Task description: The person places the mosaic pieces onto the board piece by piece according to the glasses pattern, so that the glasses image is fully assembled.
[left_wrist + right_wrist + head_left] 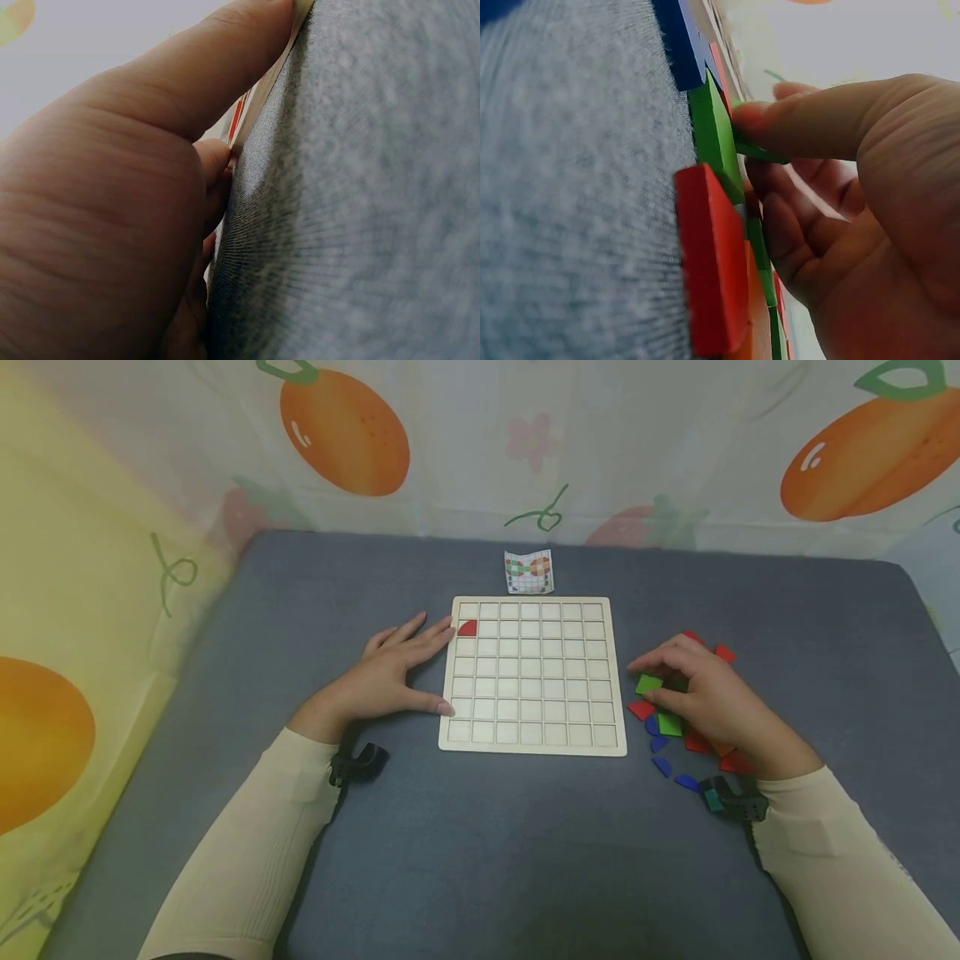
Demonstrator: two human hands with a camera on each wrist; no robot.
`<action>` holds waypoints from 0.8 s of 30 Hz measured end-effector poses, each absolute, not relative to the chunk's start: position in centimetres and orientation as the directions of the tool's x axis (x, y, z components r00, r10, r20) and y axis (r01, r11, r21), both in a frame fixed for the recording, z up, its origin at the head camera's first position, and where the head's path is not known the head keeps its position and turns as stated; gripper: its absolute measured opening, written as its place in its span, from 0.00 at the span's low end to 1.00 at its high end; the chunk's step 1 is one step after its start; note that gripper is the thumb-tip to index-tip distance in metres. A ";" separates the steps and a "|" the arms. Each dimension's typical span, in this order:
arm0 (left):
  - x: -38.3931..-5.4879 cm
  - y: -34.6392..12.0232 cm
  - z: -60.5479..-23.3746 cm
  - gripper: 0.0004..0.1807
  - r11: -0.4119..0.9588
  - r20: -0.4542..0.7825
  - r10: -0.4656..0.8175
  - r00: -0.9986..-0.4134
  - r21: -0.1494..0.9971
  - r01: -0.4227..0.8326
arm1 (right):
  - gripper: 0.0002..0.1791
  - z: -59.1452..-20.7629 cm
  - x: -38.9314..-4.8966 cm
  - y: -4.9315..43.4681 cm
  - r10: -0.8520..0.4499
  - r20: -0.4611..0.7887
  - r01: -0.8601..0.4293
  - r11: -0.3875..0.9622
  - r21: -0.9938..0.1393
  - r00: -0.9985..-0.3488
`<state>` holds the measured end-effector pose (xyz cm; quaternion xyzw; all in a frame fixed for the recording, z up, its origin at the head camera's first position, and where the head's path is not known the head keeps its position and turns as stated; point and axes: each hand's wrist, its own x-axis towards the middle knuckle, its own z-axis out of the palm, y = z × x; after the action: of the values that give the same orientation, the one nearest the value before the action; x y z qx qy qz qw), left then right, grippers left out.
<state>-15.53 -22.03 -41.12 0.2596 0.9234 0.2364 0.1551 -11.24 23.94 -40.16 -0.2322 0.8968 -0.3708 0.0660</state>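
Note:
A pale wooden grid board [531,753] lies flat, with one red quarter-round tile [467,627] in a cell of its second row, far left. My left hand [382,672] rests beside the board, fingers spread, with thumb and fingertips at its left edge. To the right of the board, my right hand [701,689] pinches a green square tile [648,684] between thumb and fingers, over a loose pile. In the right wrist view that green tile [761,150] shows edge-on under the thumb. Another green tile [670,724] and a red tile [641,709] lie just below the hand.
A small printed pattern card [528,572] lies behind the board. Several blue tiles [662,767] lie along the pile's near side, and red tiles [725,652] show beyond the right hand. The grey cloth-covered table [480,852] ends at a fruit-printed curtain [457,452].

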 end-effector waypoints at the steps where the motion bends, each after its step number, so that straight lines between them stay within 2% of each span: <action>1: -15.6 -22.0 -41.1 0.66 0.754 -0.165 0.553 -0.817 0.515 0.407 | 0.18 -40.1 -11.2 23.9 -0.461 0.057 -0.368 0.620 -0.693 -0.886; 6: -15.6 -22.0 -41.1 0.66 0.754 -0.167 0.554 -0.816 0.516 0.407 | 0.15 -39.9 -11.1 23.7 -0.414 0.038 -0.328 0.658 -0.678 -0.909; 12: -15.5 -22.0 -40.9 0.66 0.748 -0.161 0.557 -0.815 0.523 0.408 | 0.13 -39.8 -11.1 23.8 -0.346 0.094 -0.321 0.693 -0.645 -0.934; 24: -15.4 -21.8 -40.9 0.66 0.755 -0.167 0.548 -0.819 0.520 0.399 | 0.18 -38.3 -11.1 24.4 -0.126 0.109 -0.163 0.593 -0.789 -0.986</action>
<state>-15.42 -21.83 -40.85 0.2566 0.9235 0.2383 0.1564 -11.06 24.45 -38.35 -0.0809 0.8921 -0.4440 -0.0210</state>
